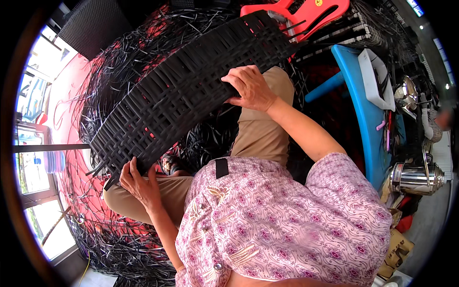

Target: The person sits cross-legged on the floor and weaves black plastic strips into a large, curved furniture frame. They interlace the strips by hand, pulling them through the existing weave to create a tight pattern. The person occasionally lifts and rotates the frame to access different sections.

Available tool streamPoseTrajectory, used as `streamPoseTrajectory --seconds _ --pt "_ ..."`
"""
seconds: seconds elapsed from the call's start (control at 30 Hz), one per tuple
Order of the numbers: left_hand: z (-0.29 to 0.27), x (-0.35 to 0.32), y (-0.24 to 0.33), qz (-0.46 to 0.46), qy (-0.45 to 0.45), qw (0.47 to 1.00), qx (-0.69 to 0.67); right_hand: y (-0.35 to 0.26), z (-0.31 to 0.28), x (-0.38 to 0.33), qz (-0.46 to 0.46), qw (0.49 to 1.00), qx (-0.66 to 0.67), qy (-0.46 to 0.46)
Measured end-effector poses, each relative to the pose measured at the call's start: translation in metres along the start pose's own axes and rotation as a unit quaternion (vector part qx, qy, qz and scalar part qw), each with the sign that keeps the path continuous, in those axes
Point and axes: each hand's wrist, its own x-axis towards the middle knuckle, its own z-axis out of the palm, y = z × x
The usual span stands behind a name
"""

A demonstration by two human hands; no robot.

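Spreading around the woven black panel (177, 91), loose black strips (114, 88) crowd the red floor (67, 95); a blue worktop (369, 126) bearing a white tray (367, 79) stands near the right elbow. The panel slants past both knees. The right hand (254, 89), wrist arched, has its fingers grasping the near edge; the left hand's (143, 190) fingers touch the lower-left end, grip unclear.

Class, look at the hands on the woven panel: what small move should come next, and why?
Probably the left hand should tuck in the loose strip ends at the left end of the black woven panel: they jut out past the weave, that hand is nearer, and the right hand could steady the panel.
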Motion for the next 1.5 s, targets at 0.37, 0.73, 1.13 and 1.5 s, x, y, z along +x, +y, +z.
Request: streamPoseTrajectory --seconds 0.37,0.73,1.13,1.5 --pt "0.0 -0.001 0.001 -0.005 0.002 1.0 0.0 0.031 -0.013 -0.017 0.067 0.994 -0.082 -0.003" --pt "0.002 0.0 0.002 0.002 0.004 1.0 0.0 0.034 -0.016 -0.021 0.092 0.994 -0.059 0.013" --pt "-0.005 -0.001 -0.001 -0.021 -0.013 1.0 0.008 0.086 -0.032 -0.029 0.061 0.984 -0.165 -0.015" --pt "-0.026 0.011 -0.001 -0.026 0.021 0.993 -0.115 0.109 -0.048 -0.062 0.088 0.975 -0.204 -0.021"
